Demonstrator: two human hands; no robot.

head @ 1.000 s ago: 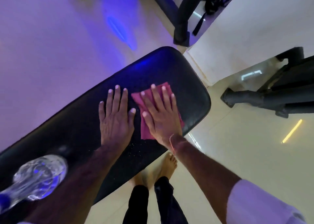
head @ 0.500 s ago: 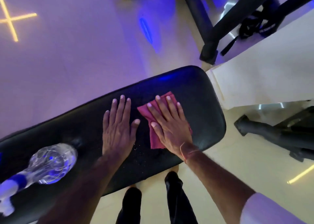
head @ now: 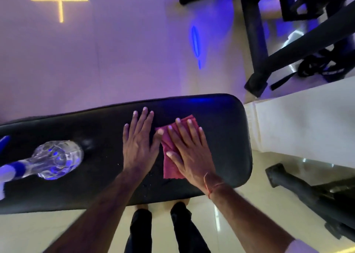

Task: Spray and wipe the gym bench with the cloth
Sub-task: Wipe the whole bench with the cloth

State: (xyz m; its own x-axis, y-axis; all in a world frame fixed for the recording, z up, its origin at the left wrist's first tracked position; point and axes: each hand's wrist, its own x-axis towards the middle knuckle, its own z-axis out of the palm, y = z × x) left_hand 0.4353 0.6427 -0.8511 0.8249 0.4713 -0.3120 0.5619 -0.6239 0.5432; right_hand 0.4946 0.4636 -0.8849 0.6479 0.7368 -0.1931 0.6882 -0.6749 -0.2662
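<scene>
A black padded gym bench runs across the view from left to right. A pink cloth lies flat on its right part. My right hand presses down on the cloth with the fingers spread. My left hand rests flat on the bare pad just left of the cloth, thumb touching the cloth's edge. A clear spray bottle with a blue and white head lies on its side on the left part of the bench. Small droplets speckle the pad below my left wrist.
A white wall or pillar stands right beside the bench's right end. Black machine frames rise at the top right, and another black frame foot lies at the lower right. My legs stand at the bench's near edge.
The view has swung, so the bench now lies nearly level and the bottle's head shows. Both hands stay flat in the same place on the pad and cloth.
</scene>
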